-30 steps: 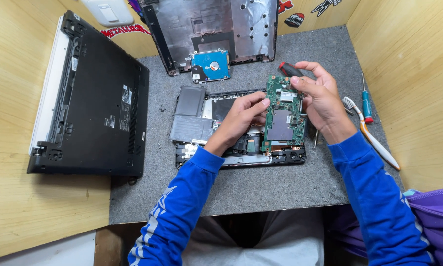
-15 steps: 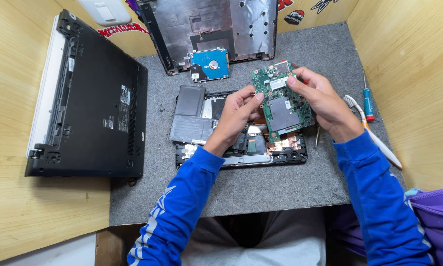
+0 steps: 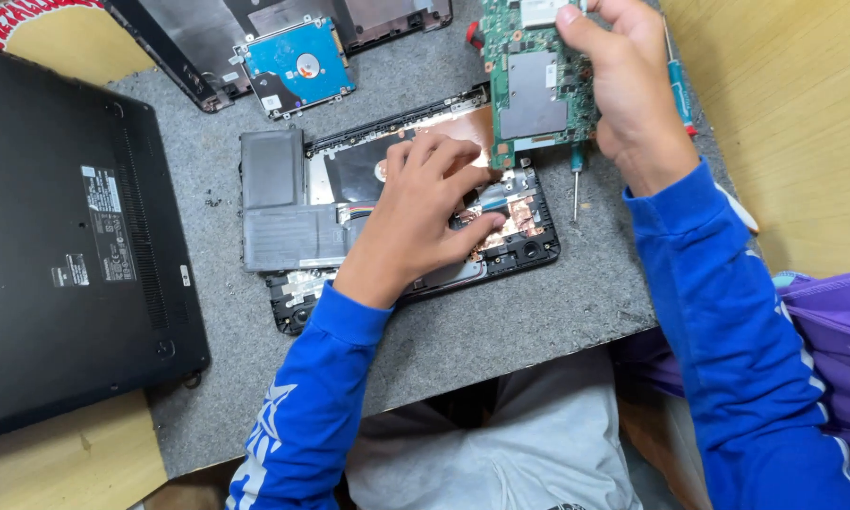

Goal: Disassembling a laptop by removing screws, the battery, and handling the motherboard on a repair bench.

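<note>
Our right hand [image 3: 633, 85] pinches the green motherboard [image 3: 535, 80] clear, while our left hand [image 3: 425, 212] presses spread fingers, steadying the laptop chassis [image 3: 283, 198].

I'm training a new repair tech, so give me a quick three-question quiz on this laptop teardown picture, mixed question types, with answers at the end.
1. True or false: the right hand holds the green circuit board lifted off the opened laptop base.
2. Which hand rests flat inside the base? A) left hand B) right hand C) neither
3. Fill in: the blue hard drive lies on the grey ____ above the base.

Key
1. True: the board is raised, tilted, gripped at its right edge.
2. A: the left hand presses on the base's inner parts.
3. Mat: the drive lies on it beside the dark cover panel.
</note>
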